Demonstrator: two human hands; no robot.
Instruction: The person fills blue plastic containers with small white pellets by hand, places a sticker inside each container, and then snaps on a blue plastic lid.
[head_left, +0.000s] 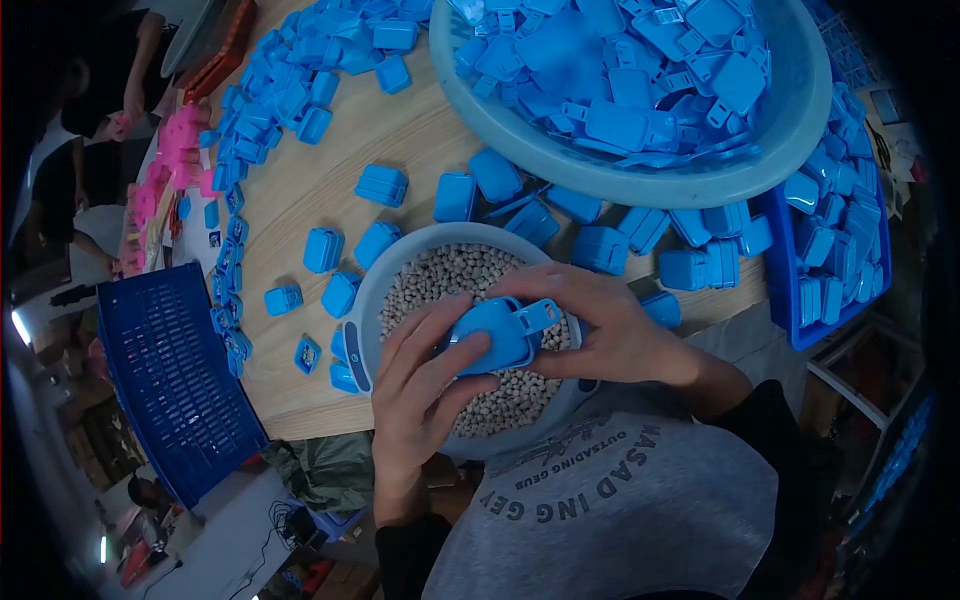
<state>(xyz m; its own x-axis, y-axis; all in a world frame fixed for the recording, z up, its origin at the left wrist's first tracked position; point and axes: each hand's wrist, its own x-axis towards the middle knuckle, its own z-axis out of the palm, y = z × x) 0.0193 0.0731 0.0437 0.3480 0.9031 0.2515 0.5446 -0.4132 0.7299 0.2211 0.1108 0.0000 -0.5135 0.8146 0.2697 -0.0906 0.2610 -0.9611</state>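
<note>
A small blue plastic case (492, 336) with a slotted tab is held between both of my hands above a grey basin (366, 262). My left hand (415, 385) grips its left side, with the fingers over the top. From the other side, my right hand (605, 325) closes around the case near the tab. Beige pellets (450, 268) fill much of the basin below. The underside of the case and some fingertips are hidden.
Blue cases (381, 185) lie scattered around the basin on the wooden table (330, 400). A large tub (640, 182) of blue parts stands behind. Blue crates flank the table, one crate (170, 360) left and another crate (790, 290) right. Other people (125, 120) are at the upper left.
</note>
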